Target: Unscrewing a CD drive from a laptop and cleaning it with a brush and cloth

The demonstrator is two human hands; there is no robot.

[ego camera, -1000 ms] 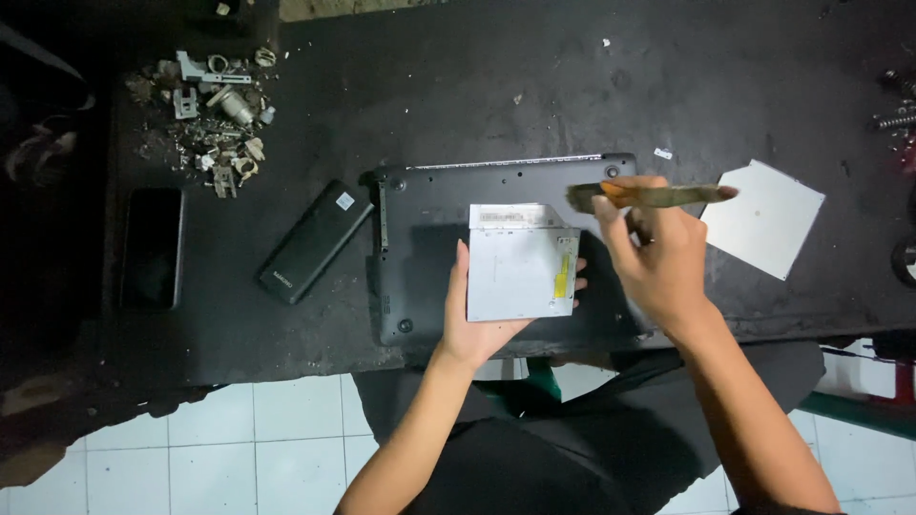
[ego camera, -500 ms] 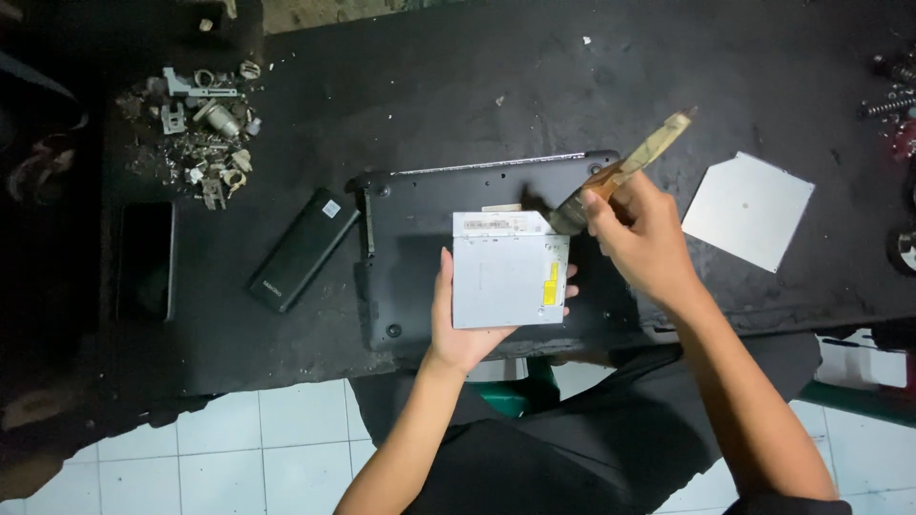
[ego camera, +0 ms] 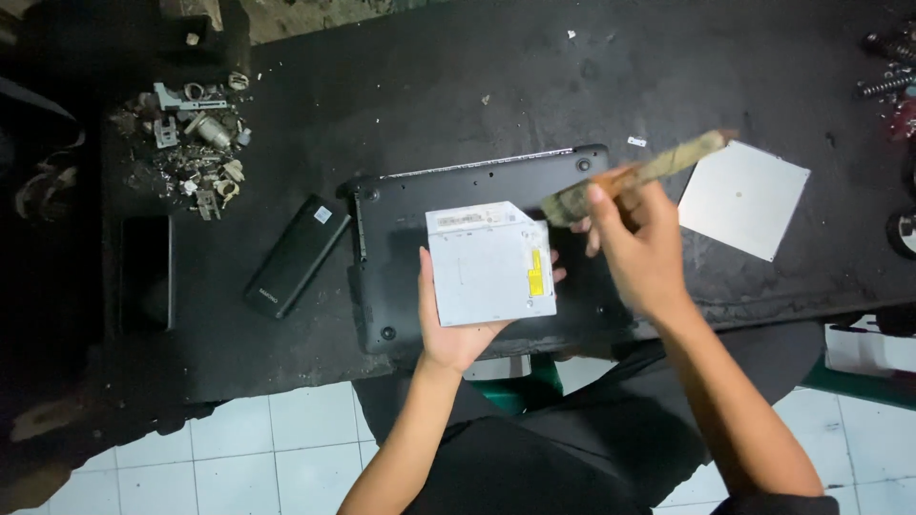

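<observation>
Brush swung lower since earlier, right hand gripping it, bristles blurred, left hand cradling silver drive, palm probably hidden beneath.

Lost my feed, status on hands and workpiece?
Left hand holds silver drive flat. Right hand grips brush at drive's corner. Black laptop base beneath, nothing obstructing.

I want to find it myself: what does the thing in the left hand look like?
Find the black laptop base lying upside down on the dark table. Above it, the left hand holds a flat, silver, square drive. Only it carries a yellow sticker, unlike the plain plate farther right.
</observation>
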